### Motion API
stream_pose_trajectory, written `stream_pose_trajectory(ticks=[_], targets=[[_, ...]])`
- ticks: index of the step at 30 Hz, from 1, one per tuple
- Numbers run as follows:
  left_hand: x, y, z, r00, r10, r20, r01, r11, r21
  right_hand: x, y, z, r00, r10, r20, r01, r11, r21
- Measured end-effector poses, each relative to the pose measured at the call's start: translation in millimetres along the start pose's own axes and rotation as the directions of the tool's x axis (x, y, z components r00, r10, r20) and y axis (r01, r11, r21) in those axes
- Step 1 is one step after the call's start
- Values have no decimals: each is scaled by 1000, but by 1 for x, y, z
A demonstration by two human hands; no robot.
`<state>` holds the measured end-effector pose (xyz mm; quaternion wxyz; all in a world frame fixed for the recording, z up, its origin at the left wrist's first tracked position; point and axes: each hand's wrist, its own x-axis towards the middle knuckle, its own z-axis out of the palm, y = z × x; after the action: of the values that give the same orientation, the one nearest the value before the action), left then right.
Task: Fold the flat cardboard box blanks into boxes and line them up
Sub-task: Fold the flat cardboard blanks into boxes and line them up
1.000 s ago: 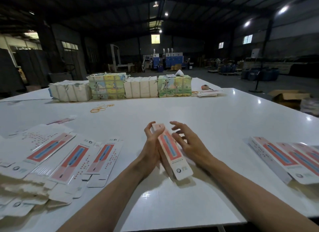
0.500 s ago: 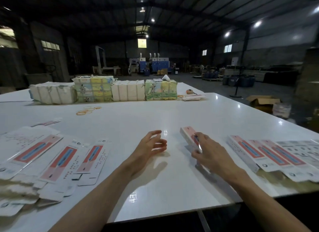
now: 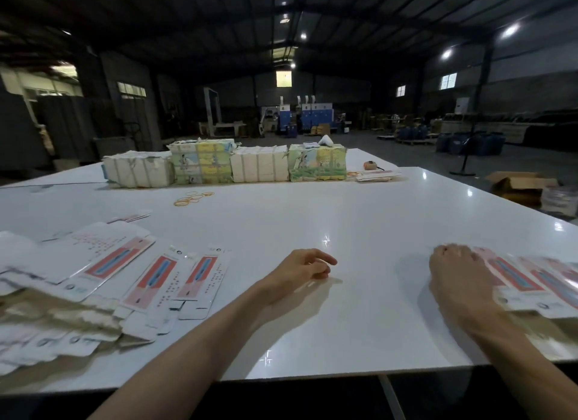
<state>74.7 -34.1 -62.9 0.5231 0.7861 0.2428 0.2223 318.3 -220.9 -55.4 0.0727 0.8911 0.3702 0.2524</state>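
Several folded boxes point(image 3: 538, 283) sit in a row along the near right of the table point(image 3: 344, 225), side by side, long edges touching or nearly so. Blur stops me counting them, but I read at least three. Right hand point(image 3: 453, 279) lies palm down over the left end of that row, on the leftmost box point(image 3: 503, 276), fingers pointing away from me. Can't tell whether it grips that box or just presses it against its neighbour: too smeared. Left hand point(image 3: 297, 268) rests on bare table near centre, well apart from both the row and the blanks, fingers loosely curled, nothing in it. Flat blanks point(image 3: 175, 279) are on the near left in a fanned, overlapping heap, printed faces up. A few are spread singly toward the middle, with more stacked under them at the table edge. My read on progress: early. Done pile is small and the undone pile clearly bigger, though I can't count either. Current step looks like the tail of one cycle, a box being seated in line. What's left: take a blank from the heap, fold it, add it to the left end of the row, repeat until the heap is gone. Row looks roughly straight, but its right end runs out of frame, so alignment there is unverified. Wrapped bundles point(image 3: 259, 168) and loose rubber bands point(image 3: 192, 197) at the far side of the table are not in play as far as I can see.
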Motion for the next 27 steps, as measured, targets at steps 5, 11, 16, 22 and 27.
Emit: stream_pose_trajectory(ticks=[5,11,16,22,27], targets=[[-8,9,-27,996,-10,-85,12,1000,22,27,-84,-42,940,-263,-217,329,868,373],[-55,7,-145,829,89,-551,328,723,609,24,-134,-26,879,-421,-222,470,692,548],[-109,-4,-215,594,-109,-797,804,114,584,33,-134,-9,860,-438,-262,499,614,611],[-122,8,-244,485,-248,-839,874,101,475,39,-135,-3,855,-436,-282,500,546,672],[-115,11,-261,415,-271,-869,910,128,395,39,-133,-1,853,-441,-279,493,502,711]])
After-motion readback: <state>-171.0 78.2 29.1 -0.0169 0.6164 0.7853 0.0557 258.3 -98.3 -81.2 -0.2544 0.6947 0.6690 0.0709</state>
